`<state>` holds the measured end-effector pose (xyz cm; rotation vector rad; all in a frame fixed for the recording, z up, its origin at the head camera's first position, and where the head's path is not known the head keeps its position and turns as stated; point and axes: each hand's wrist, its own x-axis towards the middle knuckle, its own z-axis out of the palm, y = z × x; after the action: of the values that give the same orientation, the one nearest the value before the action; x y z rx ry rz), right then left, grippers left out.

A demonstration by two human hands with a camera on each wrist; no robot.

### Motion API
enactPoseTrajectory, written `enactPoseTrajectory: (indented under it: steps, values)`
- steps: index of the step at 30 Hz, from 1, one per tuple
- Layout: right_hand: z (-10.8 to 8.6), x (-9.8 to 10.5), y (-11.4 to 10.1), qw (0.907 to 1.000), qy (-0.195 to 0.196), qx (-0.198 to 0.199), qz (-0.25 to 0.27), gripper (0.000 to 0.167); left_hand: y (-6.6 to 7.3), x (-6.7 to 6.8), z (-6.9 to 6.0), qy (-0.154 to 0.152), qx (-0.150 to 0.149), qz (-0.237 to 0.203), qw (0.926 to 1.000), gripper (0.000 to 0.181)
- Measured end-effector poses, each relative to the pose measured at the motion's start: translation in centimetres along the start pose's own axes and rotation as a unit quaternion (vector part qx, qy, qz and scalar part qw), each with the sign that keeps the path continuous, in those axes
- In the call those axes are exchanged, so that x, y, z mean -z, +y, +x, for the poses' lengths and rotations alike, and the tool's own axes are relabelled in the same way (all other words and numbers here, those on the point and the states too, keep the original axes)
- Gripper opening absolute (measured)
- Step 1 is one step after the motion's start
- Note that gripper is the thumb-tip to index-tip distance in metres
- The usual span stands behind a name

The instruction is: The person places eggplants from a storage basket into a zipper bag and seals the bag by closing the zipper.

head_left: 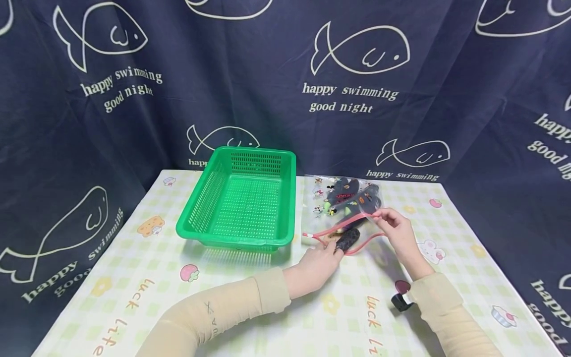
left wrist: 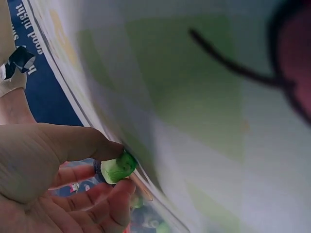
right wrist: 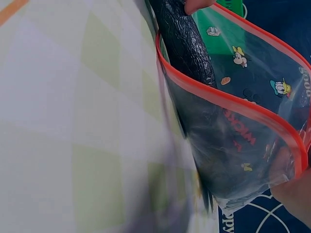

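My left hand [head_left: 317,267] pinches a dark, wrinkled eggplant [head_left: 348,240] by its green stem end [left wrist: 118,168], between thumb and fingers. In the right wrist view the eggplant [right wrist: 183,41] lies part way inside the mouth of a clear zip bag [right wrist: 233,141] with a red rim. My right hand [head_left: 398,237] pinches that rim at the bag's right side, and the mouth gapes. Inside the bag [head_left: 312,218], printed with cartoon figures, lie several more dark eggplants [head_left: 350,191] with green ends.
A green plastic basket [head_left: 290,198] with slotted walls stands left of the bag, nothing inside it. Both are on a table with a checked, printed cloth [head_left: 214,292]. A dark blue curtain [head_left: 276,99] hangs behind. A black strap [head_left: 401,301] is at the right wrist.
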<state>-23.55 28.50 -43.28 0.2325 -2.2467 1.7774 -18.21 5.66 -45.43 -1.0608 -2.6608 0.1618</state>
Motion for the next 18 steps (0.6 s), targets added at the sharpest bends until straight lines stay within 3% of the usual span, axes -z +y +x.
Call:
enactPoseTrajectory:
  steps: [18]
  values:
    - [-0.03, 0.07, -0.13, 1.0000, 0.001, 0.002, -0.002, 0.010, 0.19, 0.13, 0.77, 0.002, 0.000, -0.019, 0.9998, 0.015]
